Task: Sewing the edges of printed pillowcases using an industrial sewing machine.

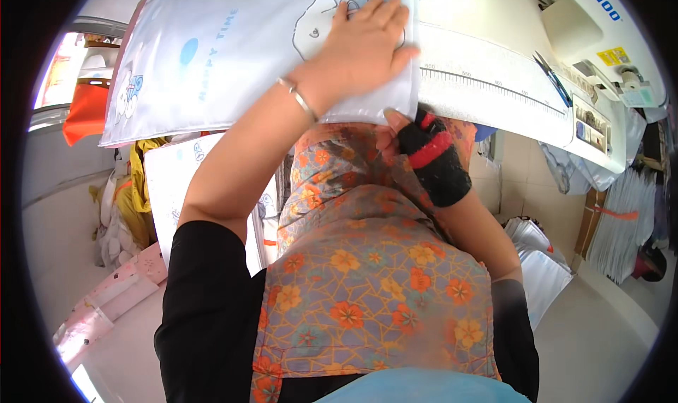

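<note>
A large white sheet (261,57) with a glossy surface, pale blue print and a cartoon animal lies across the table, its near edge overhanging my lap. My left hand (371,39) rests flat on it over the cartoon, fingers spread, a silver bangle at the wrist. At the sheet's near right corner is my right hand (397,133), in a black wrist wrap with a red band. Its thumb lies at the sheet's edge and its fingers curl below, pinching the corner, though the fingertips are partly hidden.
A sewing machine (600,29) stands at the right of the white table (480,71), which bears a printed ruler. Blue-handled scissors (553,78) lie near it. Stacked white sheets (618,219) stand at the right; yellow cloth (141,184) hangs at the left.
</note>
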`<act>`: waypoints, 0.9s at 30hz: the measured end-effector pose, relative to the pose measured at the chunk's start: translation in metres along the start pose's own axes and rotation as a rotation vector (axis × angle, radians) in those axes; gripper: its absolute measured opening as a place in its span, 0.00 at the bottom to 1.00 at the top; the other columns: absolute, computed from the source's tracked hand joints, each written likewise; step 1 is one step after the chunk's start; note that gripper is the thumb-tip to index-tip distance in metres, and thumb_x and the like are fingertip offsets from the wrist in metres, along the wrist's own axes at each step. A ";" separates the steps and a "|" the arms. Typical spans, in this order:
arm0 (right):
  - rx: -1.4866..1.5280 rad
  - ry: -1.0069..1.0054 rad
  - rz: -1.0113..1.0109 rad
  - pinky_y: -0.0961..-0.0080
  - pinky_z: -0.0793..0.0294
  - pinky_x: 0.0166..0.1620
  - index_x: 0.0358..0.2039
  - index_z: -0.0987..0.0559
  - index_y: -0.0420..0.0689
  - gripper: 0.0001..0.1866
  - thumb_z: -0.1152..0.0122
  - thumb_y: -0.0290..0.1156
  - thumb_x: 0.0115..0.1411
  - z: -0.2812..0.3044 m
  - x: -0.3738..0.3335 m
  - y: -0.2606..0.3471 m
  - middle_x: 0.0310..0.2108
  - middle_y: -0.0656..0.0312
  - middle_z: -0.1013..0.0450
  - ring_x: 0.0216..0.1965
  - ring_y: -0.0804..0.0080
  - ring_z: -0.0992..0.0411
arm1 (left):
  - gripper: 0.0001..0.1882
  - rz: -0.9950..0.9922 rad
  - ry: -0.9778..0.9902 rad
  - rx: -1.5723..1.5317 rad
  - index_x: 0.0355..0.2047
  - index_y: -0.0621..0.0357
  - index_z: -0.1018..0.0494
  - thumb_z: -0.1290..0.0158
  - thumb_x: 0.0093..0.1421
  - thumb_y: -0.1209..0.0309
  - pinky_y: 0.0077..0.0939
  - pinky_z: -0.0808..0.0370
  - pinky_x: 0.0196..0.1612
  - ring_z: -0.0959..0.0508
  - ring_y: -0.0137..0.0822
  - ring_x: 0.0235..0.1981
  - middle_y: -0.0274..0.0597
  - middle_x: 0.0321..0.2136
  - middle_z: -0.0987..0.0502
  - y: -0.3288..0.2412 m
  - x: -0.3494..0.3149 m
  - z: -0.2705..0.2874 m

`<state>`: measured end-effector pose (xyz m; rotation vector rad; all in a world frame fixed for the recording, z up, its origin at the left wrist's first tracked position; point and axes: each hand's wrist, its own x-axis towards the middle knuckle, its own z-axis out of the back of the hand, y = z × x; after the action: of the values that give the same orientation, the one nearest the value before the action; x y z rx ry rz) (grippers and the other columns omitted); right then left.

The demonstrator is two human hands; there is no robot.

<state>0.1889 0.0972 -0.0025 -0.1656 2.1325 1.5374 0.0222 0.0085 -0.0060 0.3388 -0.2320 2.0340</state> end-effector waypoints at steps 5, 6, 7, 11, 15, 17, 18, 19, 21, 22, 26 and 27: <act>-0.792 -0.229 0.812 0.72 0.25 0.34 0.32 0.21 0.39 0.02 0.40 0.24 0.58 0.041 0.005 0.003 0.24 0.57 0.24 0.27 0.67 0.24 | 0.30 -0.035 -0.025 -0.013 0.60 0.60 0.35 0.55 0.65 0.52 0.60 0.44 0.63 0.40 0.44 0.66 0.49 0.63 0.37 -0.004 -0.022 0.009; -0.938 -0.235 1.206 0.68 0.25 0.39 0.33 0.21 0.41 0.04 0.40 0.22 0.56 0.043 0.011 0.020 0.29 0.54 0.24 0.32 0.60 0.24 | 0.29 -0.039 -0.030 0.000 0.60 0.59 0.35 0.55 0.65 0.53 0.58 0.44 0.64 0.40 0.44 0.66 0.48 0.63 0.37 -0.004 -0.018 0.010; -1.011 -0.097 1.328 0.65 0.25 0.40 0.37 0.21 0.40 0.10 0.40 0.21 0.52 0.044 0.018 0.029 0.36 0.52 0.25 0.36 0.53 0.25 | 0.28 -0.042 -0.036 0.014 0.60 0.59 0.35 0.55 0.65 0.54 0.57 0.44 0.64 0.39 0.43 0.66 0.47 0.63 0.36 -0.005 -0.016 0.010; -1.302 0.033 1.222 0.59 0.28 0.47 0.46 0.25 0.38 0.22 0.44 0.19 0.47 0.047 0.033 0.024 0.45 0.49 0.28 0.44 0.49 0.29 | 0.26 -0.071 -0.013 -0.030 0.60 0.57 0.35 0.55 0.66 0.57 0.52 0.44 0.65 0.38 0.41 0.65 0.43 0.62 0.35 -0.003 -0.014 0.005; -1.331 0.032 1.241 0.57 0.29 0.49 0.48 0.26 0.37 0.22 0.45 0.21 0.49 0.045 0.042 0.026 0.46 0.48 0.29 0.45 0.47 0.30 | 0.25 -0.111 -0.045 -0.041 0.59 0.57 0.34 0.55 0.66 0.59 0.48 0.43 0.66 0.38 0.40 0.65 0.44 0.62 0.34 0.008 -0.011 0.005; -1.325 0.039 1.254 0.57 0.29 0.50 0.49 0.26 0.36 0.22 0.45 0.22 0.51 0.045 0.049 0.027 0.46 0.47 0.29 0.45 0.46 0.30 | 0.23 -0.115 -0.061 -0.050 0.58 0.58 0.33 0.54 0.65 0.63 0.44 0.42 0.66 0.36 0.39 0.64 0.44 0.61 0.34 0.013 -0.009 0.003; -1.368 0.028 1.260 0.57 0.30 0.50 0.49 0.26 0.36 0.21 0.44 0.23 0.52 0.045 0.053 0.028 0.46 0.47 0.29 0.46 0.46 0.30 | 0.23 -0.115 -0.062 -0.051 0.58 0.58 0.33 0.54 0.65 0.63 0.44 0.42 0.66 0.36 0.39 0.64 0.44 0.61 0.34 0.014 -0.008 0.003; -1.412 0.016 1.267 0.57 0.30 0.51 0.50 0.26 0.35 0.21 0.44 0.24 0.54 0.044 0.057 0.028 0.47 0.47 0.29 0.46 0.46 0.30 | 0.22 -0.136 -0.057 -0.070 0.57 0.59 0.32 0.54 0.65 0.65 0.43 0.41 0.65 0.35 0.39 0.63 0.44 0.60 0.33 0.015 -0.008 0.003; -1.375 0.001 1.235 0.57 0.30 0.52 0.50 0.27 0.35 0.21 0.43 0.25 0.54 0.039 0.058 0.034 0.47 0.46 0.29 0.47 0.46 0.30 | 0.21 -0.157 -0.055 -0.089 0.57 0.59 0.32 0.54 0.65 0.68 0.42 0.40 0.65 0.34 0.39 0.62 0.44 0.59 0.32 0.019 -0.006 0.003; -1.335 -0.015 1.203 0.57 0.30 0.52 0.50 0.27 0.35 0.21 0.43 0.26 0.55 0.036 0.060 0.036 0.48 0.46 0.29 0.48 0.46 0.30 | 0.20 -0.171 -0.074 -0.100 0.56 0.60 0.31 0.53 0.64 0.70 0.40 0.39 0.64 0.33 0.39 0.61 0.44 0.58 0.30 0.021 -0.004 0.002; -1.372 -0.066 1.176 0.57 0.30 0.53 0.50 0.27 0.35 0.22 0.41 0.28 0.55 0.031 0.074 0.044 0.48 0.46 0.29 0.49 0.46 0.30 | 0.19 -0.205 -0.125 -0.140 0.52 0.62 0.29 0.53 0.60 0.75 0.35 0.33 0.60 0.29 0.40 0.57 0.43 0.54 0.27 0.032 0.006 -0.001; -1.379 -0.082 1.163 0.57 0.30 0.53 0.50 0.27 0.35 0.22 0.41 0.29 0.55 0.030 0.078 0.047 0.49 0.46 0.29 0.49 0.46 0.30 | 0.19 -0.204 -0.128 -0.141 0.52 0.62 0.29 0.53 0.60 0.75 0.35 0.33 0.60 0.29 0.40 0.57 0.43 0.54 0.27 0.035 0.008 0.000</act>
<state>0.1132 0.1558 -0.0051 0.7885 0.5806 3.2767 -0.0121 -0.0006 -0.0043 0.3887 -0.4017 1.7862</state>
